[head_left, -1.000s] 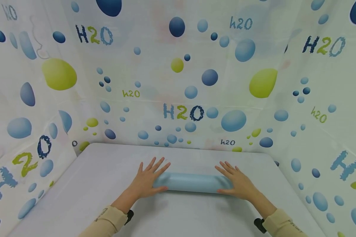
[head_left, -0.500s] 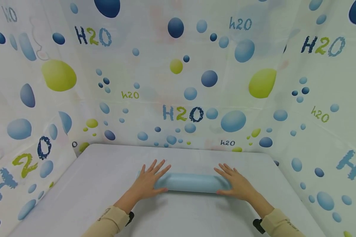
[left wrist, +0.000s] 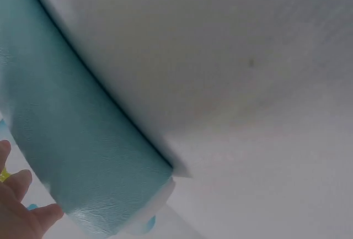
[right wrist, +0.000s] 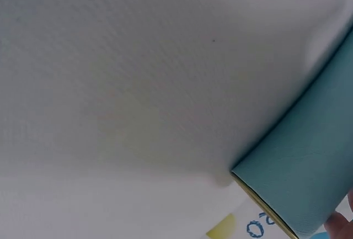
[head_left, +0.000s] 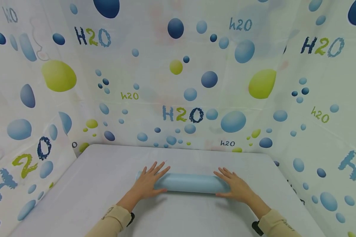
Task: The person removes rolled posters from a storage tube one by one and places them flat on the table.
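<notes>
A light blue roll, like a rolled-up mat [head_left: 192, 183], lies crosswise on the white table. My left hand [head_left: 146, 185] rests over its left part with fingers spread and fairly straight, the thumb along the near side. Over the right end lies my right hand [head_left: 238, 187], its fingers also spread. In the left wrist view the roll's smooth, faintly creased surface [left wrist: 83, 128] shows beside some fingertips [left wrist: 48, 214]. The right wrist view shows the roll [right wrist: 309, 162] with a thin yellowish edge at its end; only a bit of the hand is visible there.
The white tabletop [head_left: 172, 217] stretches around the roll. A white curtain [head_left: 154, 75] printed with blue and green drops and H2O lettering stands behind the table and along both sides. Dark bands sit at both wrists, by the beige sleeves.
Both hands have shifted very slightly toward me and keep their spread pose on the roll. A bit of the roll's left end now shows beyond the left hand.
</notes>
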Available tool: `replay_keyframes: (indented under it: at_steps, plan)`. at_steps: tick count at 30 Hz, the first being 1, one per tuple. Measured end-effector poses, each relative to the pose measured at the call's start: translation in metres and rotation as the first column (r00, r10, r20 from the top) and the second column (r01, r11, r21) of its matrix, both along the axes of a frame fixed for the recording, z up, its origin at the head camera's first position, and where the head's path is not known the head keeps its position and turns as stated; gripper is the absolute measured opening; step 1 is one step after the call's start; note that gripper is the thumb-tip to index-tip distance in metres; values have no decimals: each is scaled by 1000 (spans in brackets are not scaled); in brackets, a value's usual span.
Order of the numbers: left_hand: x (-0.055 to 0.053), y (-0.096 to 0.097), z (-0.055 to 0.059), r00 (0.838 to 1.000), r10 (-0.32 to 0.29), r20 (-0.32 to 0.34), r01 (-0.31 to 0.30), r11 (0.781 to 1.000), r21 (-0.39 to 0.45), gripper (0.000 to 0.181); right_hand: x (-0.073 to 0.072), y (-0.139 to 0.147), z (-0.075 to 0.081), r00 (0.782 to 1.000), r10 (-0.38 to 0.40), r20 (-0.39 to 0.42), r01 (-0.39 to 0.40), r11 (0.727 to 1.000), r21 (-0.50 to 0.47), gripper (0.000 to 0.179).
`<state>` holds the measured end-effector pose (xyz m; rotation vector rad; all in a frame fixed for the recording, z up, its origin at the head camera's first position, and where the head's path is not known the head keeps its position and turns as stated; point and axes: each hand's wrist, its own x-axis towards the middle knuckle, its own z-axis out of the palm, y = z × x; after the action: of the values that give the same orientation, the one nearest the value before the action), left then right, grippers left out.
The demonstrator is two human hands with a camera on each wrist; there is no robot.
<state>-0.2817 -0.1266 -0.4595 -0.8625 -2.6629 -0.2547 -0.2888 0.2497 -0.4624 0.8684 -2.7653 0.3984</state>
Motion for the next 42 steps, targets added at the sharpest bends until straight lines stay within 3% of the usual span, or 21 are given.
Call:
replay_keyframes:
  at_steps: [10,19,32,42]
  plan:
    - [-2,-4,-11,1000,-1,12,1,1000,23,78,0,1,-4,1000,25,-11,-25,1000,15,78]
    - [-1,-6,-11,999,2,44,-2,1000,9,76,-3,0,-6,1000,17,-27,-15,998,61,79]
    - [-5,-7,-17,1000,-12,9,12,1000,-9,66,-1,1,-5,993,53,-108,-45,996,79,66]
    - [-5,-7,-18,1000,-14,-14,14,1000,-22,65,-2,-1,-6,995,31,-93,-22,996,89,63]
